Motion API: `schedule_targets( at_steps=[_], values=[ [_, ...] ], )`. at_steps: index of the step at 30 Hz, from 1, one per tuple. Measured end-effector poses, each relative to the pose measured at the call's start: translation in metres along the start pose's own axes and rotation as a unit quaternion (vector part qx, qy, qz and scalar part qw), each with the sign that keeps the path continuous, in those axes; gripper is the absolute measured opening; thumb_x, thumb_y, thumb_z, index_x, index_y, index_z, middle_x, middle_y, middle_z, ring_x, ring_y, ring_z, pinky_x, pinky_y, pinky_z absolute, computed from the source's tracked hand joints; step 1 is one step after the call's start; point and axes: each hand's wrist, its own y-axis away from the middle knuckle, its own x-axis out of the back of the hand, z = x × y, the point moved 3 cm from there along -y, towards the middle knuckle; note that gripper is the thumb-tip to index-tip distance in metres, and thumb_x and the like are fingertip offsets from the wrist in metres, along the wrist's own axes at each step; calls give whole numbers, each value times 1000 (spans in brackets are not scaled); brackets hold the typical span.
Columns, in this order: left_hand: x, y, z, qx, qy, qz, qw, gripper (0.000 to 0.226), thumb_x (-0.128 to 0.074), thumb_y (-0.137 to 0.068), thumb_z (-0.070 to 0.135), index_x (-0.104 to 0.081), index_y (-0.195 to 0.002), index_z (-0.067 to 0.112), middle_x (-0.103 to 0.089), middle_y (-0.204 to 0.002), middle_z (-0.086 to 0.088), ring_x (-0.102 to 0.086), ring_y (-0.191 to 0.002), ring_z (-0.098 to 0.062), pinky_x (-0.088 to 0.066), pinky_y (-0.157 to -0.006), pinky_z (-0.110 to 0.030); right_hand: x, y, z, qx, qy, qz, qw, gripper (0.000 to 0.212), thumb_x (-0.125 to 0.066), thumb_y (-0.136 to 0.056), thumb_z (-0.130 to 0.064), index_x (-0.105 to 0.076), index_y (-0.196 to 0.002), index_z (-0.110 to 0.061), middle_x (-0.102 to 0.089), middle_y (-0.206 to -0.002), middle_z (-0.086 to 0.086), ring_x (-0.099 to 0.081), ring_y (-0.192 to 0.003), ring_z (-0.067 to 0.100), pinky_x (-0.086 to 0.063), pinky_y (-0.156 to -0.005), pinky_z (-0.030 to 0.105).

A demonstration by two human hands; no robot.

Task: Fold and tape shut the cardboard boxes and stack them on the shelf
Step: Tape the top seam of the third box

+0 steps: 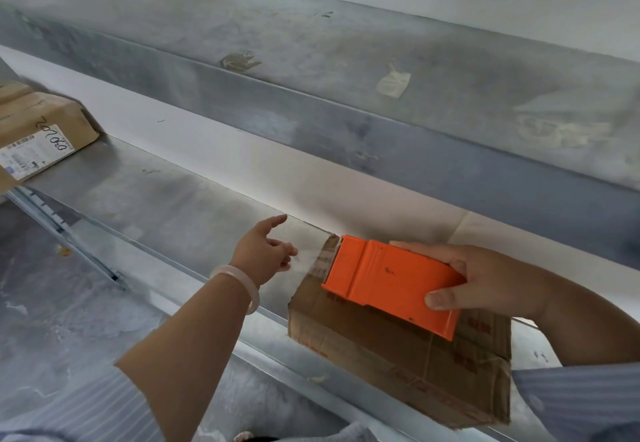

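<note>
Shelf: dull grey scuffed metal. Box: creased brown cardboard, glossy clear tape. Dispenser: smooth orange plastic.

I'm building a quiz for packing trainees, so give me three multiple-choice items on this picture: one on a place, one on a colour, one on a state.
1. Where is the tape dispenser?
A. on the floor
B. on top of the cardboard box
C. hanging on the wall

2. What colour is the tape dispenser?
A. orange
B. blue
C. green

3. How is the left hand?
A. gripping the dispenser
B. open, fingers loose
C. clenched in a fist

Answers:
1 B: the right hand holds it against the top of the box, which is on the shelf.
2 A: its shell is plainly orange.
3 B: its fingers are spread loosely near the box's far corner.
</note>
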Motion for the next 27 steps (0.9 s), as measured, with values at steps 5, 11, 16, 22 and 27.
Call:
schedule_targets(
  at_steps=[5,11,16,22,27],
  values=[
    [-17,1,-14,14,-39,-35,999,58,-62,-92,2,-47,-143,25,-74,-82,-4,-66,-63,-10,-58,-65,-20,1,-2,1,6,0,-8,1000,75,-77,-72,-58,-40,-137,-60,-55,-138,-23,-55,-125,4,-48,-102,28],
    [-32,5,-17,11,-106,-44,993,80,-72,-87,21,-28,-153,29,-51,-142,-9,-54,-124,-25,-46,-102,-36,0,-2,2,3,1,-10,1000,68,-75,-77,-47,-40,-133,-64,-56,-136,-24,-56,-123,3,-49,-101,27],
    [-31,9,-26,101,-62,-123,985,72,-69,-89,21,-32,-151,20,-47,-144,-16,-61,-110,-27,-57,-83,-33,-1,0,2,-3,-1,-6,1000,70,-75,-75,-50,-40,-134,-64,-55,-136,-25,-56,-123,3,-49,-101,29],
    [-32,9,3,48,-23,-61,997,46,-46,-102,36,-42,-146,25,-47,-147,-2,-44,-133,-23,-36,-112,-47,-3,0,2,7,-5,-3,1000,74,-76,-70,-63,-38,-134,-66,-51,-138,-29,-53,-126,0,-48,-101,24],
    [-55,29,18,43,-110,-161,980,54,-26,-102,54,-38,-149,29,-46,-148,0,-40,-137,-22,-26,-116,-39,-5,0,3,30,1,18,999,77,-76,-71,-59,-33,-134,-68,-38,-145,-37,-42,-133,-5,-40,-110,25]
  ],
)
